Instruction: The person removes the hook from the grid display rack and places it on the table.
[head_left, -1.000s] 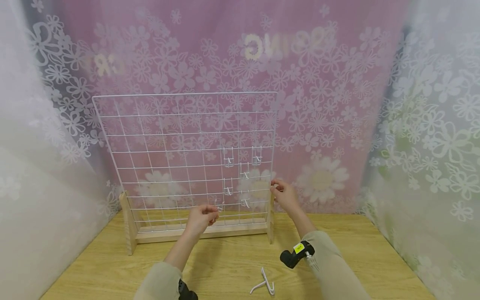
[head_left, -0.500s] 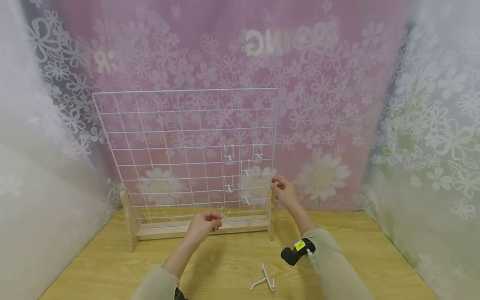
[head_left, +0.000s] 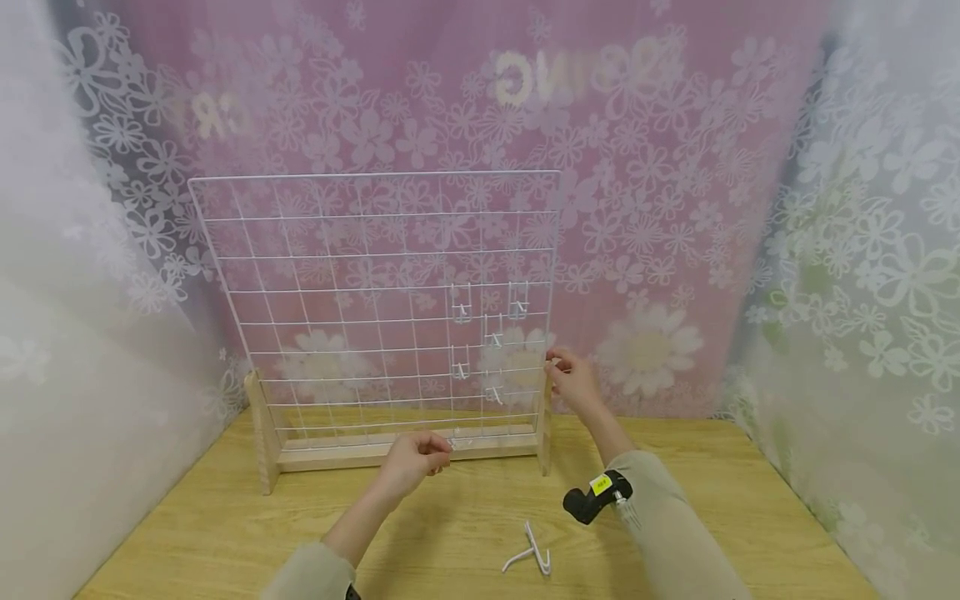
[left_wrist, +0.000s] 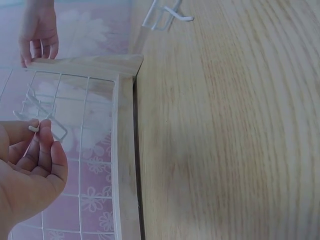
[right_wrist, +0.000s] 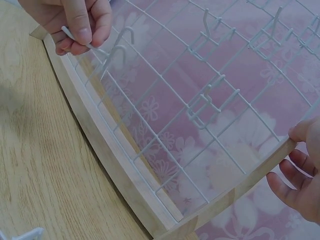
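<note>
White wire grid (head_left: 375, 174) (head view): upright in a pale wooden slotted stand (head_left: 337, 458); five white wire hooks (head_left: 462, 312) hang on its right half.
Loose white wire hook (head_left: 534, 547): on the wood-grain table (head_left: 450, 558), near side, right of centre.
Left hand (left_wrist: 35, 175) (left wrist view): thumb and fingertip pinch another white hook (left_wrist: 64, 132) at the grid's low near face; contact unclear.
Right hand (right_wrist: 306, 192) (right wrist view): fingers bent, gripping the stand's right post.
Step, I judge: fitting a hook.
Next: probably seating its bent ends on a wire.
</note>
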